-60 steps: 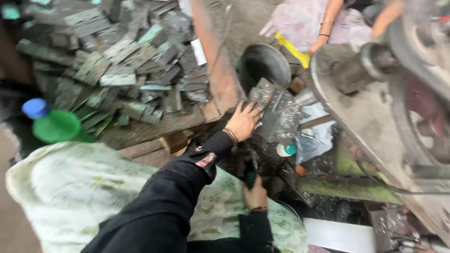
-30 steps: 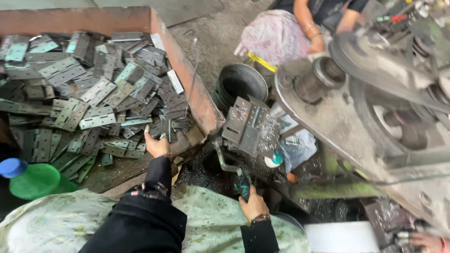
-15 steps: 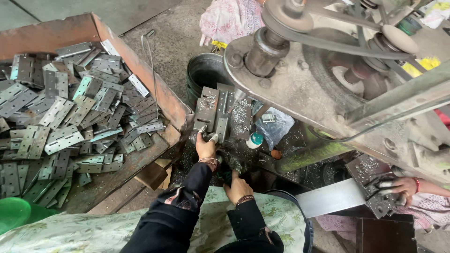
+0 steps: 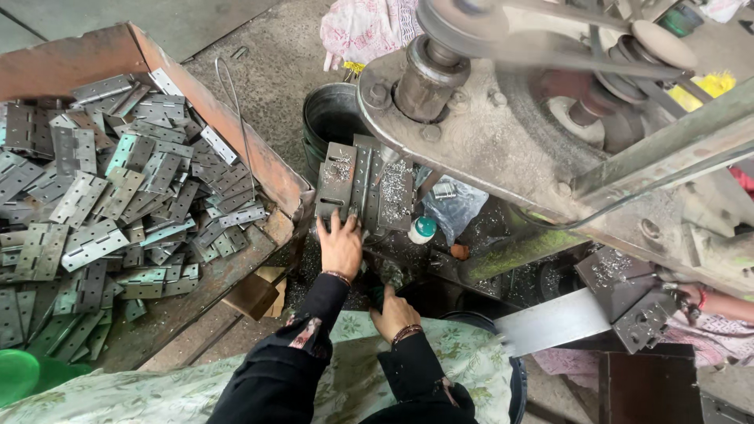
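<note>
Two hands work below the machine; the left hand [image 4: 339,245] lies flat, fingers spread, on the near end of the hinge plate [image 4: 363,185] — its long axis running away from it; the right hand [image 4: 393,312], closer in, grips a dark handle [image 4: 380,292].

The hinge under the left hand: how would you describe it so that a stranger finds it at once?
Start at the big grey machine with the spinning belt wheel, and look just below its shaft, beside the dark bucket. There a grey metal hinge lies opened flat, the left hand pressing its near edge. Unlike the piled hinges in the rusty tray, it lies alone, dusted with bright metal shavings.
</note>
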